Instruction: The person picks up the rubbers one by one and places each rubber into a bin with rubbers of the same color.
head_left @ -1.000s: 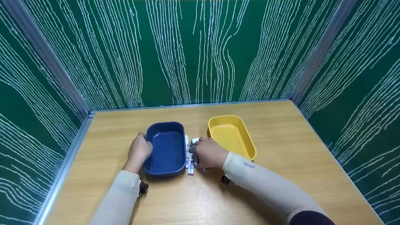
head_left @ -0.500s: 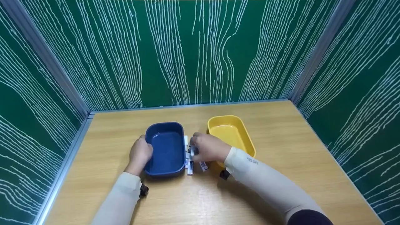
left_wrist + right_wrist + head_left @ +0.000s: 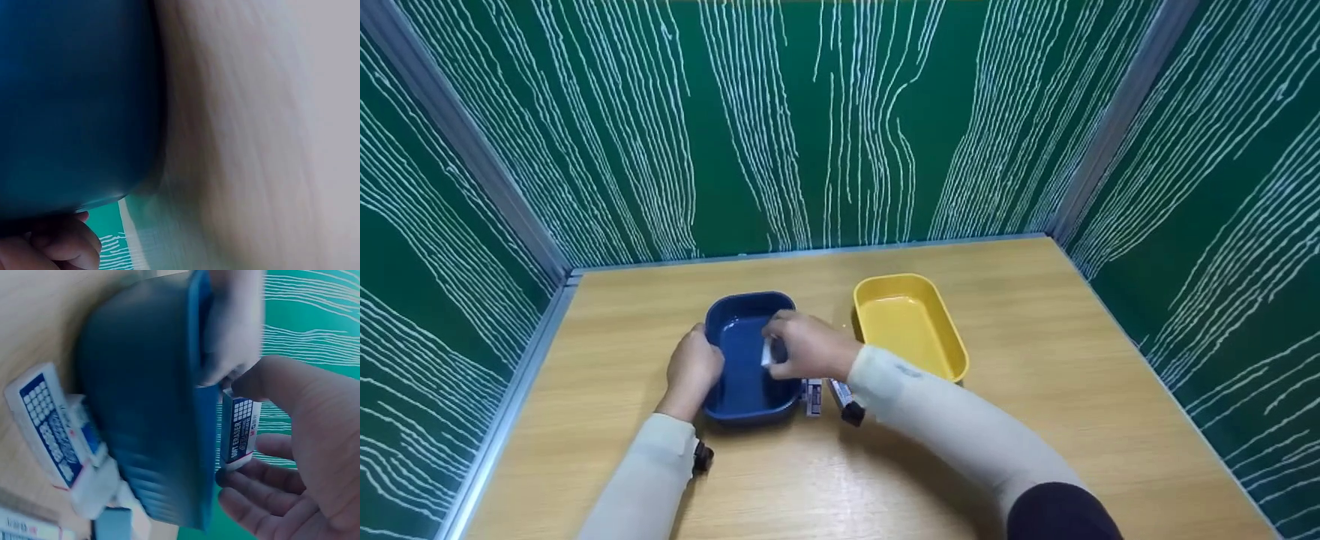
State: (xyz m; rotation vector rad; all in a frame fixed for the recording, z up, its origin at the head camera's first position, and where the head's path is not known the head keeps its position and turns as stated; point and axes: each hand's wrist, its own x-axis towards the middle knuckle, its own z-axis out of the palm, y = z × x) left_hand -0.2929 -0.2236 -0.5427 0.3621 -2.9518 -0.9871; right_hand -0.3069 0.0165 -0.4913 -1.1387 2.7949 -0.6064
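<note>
My left hand (image 3: 694,367) grips the left rim of a dark blue tray (image 3: 742,382); curled fingers (image 3: 70,242) show under its edge in the left wrist view. Over the tray's right part, my right hand (image 3: 810,349) pinches a small boxy eraser (image 3: 241,427) in a blue-and-white sleeve printed "ERASER". The right wrist view shows it between thumb and fingertips, just beyond the tray's rim. Beside the tray's right wall lie several more erasers (image 3: 48,424), partly hidden by the right arm in the head view.
A yellow tray (image 3: 911,330) stands to the right, behind the right forearm. Both trays sit on a wooden table (image 3: 780,480). Green panels (image 3: 855,150) with wavy white lines enclose the back and sides. Each wrist carries a small black camera (image 3: 853,413).
My right hand has picked up an eraser from the pile between the trays, then moved left with it over the blue tray. The left hand keeps its grip on the rim.
</note>
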